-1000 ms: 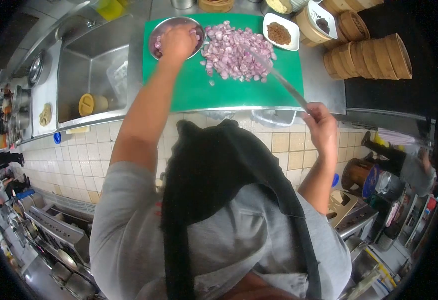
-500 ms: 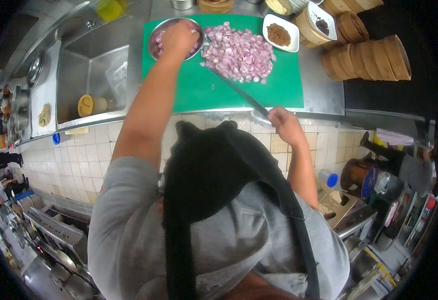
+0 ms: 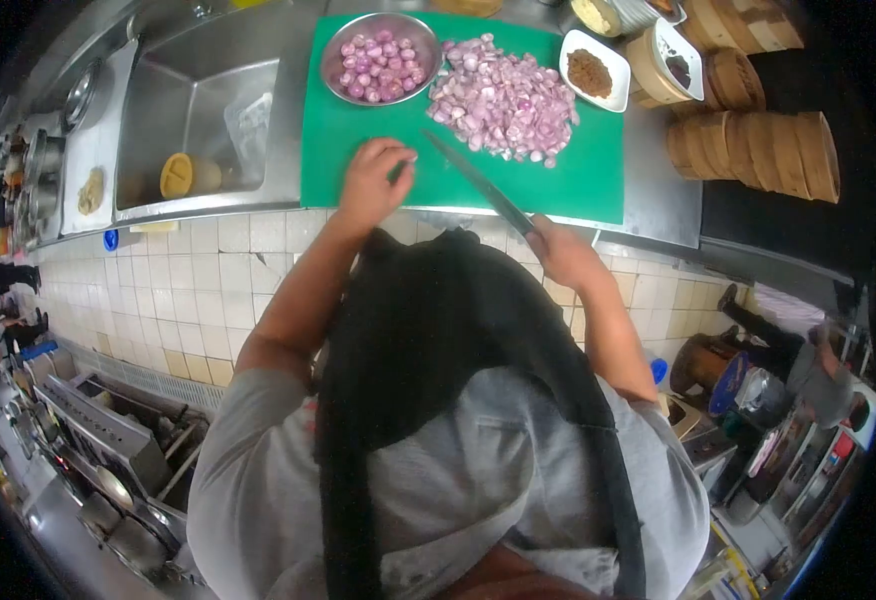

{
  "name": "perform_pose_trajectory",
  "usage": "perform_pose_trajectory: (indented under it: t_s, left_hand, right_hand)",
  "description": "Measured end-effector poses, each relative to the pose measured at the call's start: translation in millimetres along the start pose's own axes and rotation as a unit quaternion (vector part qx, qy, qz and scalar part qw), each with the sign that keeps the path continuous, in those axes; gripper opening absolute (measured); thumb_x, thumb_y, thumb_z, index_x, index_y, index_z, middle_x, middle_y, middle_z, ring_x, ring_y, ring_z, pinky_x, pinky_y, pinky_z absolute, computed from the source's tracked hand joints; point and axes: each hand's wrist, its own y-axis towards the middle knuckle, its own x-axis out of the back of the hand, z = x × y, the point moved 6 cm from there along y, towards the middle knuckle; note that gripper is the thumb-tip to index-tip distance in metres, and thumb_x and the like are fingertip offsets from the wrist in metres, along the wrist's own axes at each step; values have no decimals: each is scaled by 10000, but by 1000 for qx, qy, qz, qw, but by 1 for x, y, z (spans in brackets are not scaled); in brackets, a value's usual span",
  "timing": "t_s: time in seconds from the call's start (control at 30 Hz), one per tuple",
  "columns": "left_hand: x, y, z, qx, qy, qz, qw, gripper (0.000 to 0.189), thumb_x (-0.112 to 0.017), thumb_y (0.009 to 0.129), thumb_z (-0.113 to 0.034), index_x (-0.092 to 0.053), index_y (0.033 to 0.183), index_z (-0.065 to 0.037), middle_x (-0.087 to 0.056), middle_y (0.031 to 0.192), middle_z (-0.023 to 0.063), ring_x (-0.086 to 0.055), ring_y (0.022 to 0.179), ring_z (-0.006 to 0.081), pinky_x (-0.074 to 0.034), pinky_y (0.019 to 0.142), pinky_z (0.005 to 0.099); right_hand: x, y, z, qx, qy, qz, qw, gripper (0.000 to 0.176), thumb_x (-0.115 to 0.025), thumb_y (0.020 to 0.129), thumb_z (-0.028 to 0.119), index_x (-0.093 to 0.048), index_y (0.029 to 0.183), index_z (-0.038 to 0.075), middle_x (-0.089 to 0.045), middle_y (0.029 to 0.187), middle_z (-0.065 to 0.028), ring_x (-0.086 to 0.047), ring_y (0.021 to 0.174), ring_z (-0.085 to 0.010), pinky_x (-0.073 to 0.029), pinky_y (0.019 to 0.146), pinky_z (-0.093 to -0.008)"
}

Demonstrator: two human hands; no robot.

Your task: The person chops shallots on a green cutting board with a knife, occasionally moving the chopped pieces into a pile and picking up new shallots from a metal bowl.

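Observation:
My right hand [image 3: 563, 250] is closed round the handle of a kitchen knife [image 3: 483, 185]. The long blade points forward and left across the green cutting board [image 3: 358, 130]. Near the board's front edge, my left hand [image 3: 378, 185] has its fingers curled in toward the thumb; whatever is in them, if anything, is hidden. A metal bowl [image 3: 330, 70] of whole peeled shallots [image 3: 383, 65] stands on the board beyond that hand. Chopped shallots [image 3: 508, 100] lie in a wide heap to the bowl's right, just past the knife tip.
At the board's right back corner is a white dish [image 3: 615, 98] of brown paste. Bamboo steamers [image 3: 758, 150] are stacked farther right. A steel sink [image 3: 188, 110] at left holds a yellow-lidded container [image 3: 178, 178]. Another person [image 3: 813, 385] is in the background at right.
My left hand has come out of the bowl and back toward me, to the board's front. The knife stays in my right hand. The view has shifted slightly.

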Motion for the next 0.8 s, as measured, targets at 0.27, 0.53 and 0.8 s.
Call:
perform_pose_trajectory:
  t_s: [0.27, 0.53, 0.8]
  left_hand:
    - [-6, 4, 8, 16, -7, -2, 1000, 162, -790, 839, -31, -759, 988, -86, -729, 1013, 90, -724, 914, 281, -605, 768, 390]
    - [-7, 9, 8, 2, 8, -22, 1000, 102, -773, 853, 8, -728, 918, -56, -735, 1000, 103, -736, 811, 227, -620, 686, 335]
    - [-8, 8, 12, 32, -16, -42, 998, 117, -796, 818, -26, -727, 897, -78, -727, 959, 71, -717, 803, 232, -606, 664, 353]
  right_hand:
    - [1, 24, 46, 58, -83, -51, 993, 285, -549, 987, 109, -587, 1261, 41, -732, 1003, -269, -709, 956, -470, -552, 831, -567]
    - [14, 13, 66, 65, -125, -65, 988, 277, -502, 964, 50, -581, 1230, 50, -738, 975, -265, -728, 928, -455, -564, 805, -560]
    - [-2, 31, 66, 103, -123, -91, 983, 232, -467, 1001, 96, -564, 1210, 63, -745, 952, -234, -732, 875, -449, -568, 760, -559]
